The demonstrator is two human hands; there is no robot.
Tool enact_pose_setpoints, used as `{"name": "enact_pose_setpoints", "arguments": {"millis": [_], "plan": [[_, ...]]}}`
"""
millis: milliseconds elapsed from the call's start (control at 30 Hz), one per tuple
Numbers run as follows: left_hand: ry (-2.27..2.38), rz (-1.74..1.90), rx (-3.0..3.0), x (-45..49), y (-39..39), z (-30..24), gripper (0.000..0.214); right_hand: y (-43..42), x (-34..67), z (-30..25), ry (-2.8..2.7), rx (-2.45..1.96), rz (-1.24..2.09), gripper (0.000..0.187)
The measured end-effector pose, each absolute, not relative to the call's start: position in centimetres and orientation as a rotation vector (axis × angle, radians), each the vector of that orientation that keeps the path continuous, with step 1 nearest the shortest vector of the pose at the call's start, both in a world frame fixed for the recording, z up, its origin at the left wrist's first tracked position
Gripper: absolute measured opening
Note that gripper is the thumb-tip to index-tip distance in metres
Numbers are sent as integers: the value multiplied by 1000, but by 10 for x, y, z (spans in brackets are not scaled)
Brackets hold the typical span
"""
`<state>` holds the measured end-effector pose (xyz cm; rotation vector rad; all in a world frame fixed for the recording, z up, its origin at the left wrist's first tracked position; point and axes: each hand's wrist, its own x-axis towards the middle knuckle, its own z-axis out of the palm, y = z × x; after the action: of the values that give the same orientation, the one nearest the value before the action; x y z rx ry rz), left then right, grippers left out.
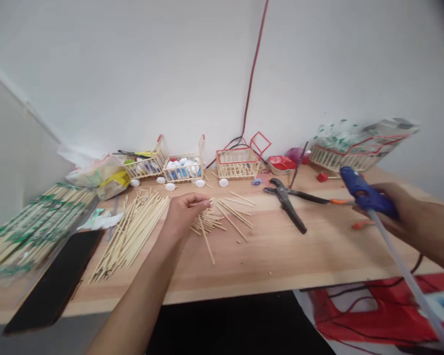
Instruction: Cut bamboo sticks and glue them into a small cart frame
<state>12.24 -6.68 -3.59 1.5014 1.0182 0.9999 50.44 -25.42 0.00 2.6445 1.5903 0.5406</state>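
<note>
- Left hand [187, 212], seen from the head camera, reaches in from the lower middle with its fingers bunched tip to tip just above a small heap of short sticks [210, 222]. Whether a stick is pinched between the tips cannot be told.
- Right hand [403, 209] comes in from the right edge, wrapped shut around the grip of a blue glue gun [362, 192]. The nozzle points toward the back of the wooden table [281, 256], and a pale glue stick [403, 266] trails from the gun's rear toward the lower right corner.
- Between the two hands lie black cutting pliers [288, 202] with orange-tipped handles, flat on the table and well apart from the left hand.
- Left of the short sticks lies a fan of long sticks [133, 229]; further left, at the table's edge, are wrapped bundles of chopsticks [29, 227].
- Along the wall stands a row of little stick-built carts [239, 160] — one of them holds white and blue caps [183, 167], and loose white caps lie in front of it.
- Up the wall behind the carts runs a red cable [253, 74].
</note>
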Motion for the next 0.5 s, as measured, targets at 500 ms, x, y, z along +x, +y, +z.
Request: {"name": "enact_pose_setpoints", "arguments": {"millis": [500], "plan": [[1064, 1032, 1499, 123, -64, -35, 29, -275, 602, -25, 1946, 2574, 41, 29]]}}
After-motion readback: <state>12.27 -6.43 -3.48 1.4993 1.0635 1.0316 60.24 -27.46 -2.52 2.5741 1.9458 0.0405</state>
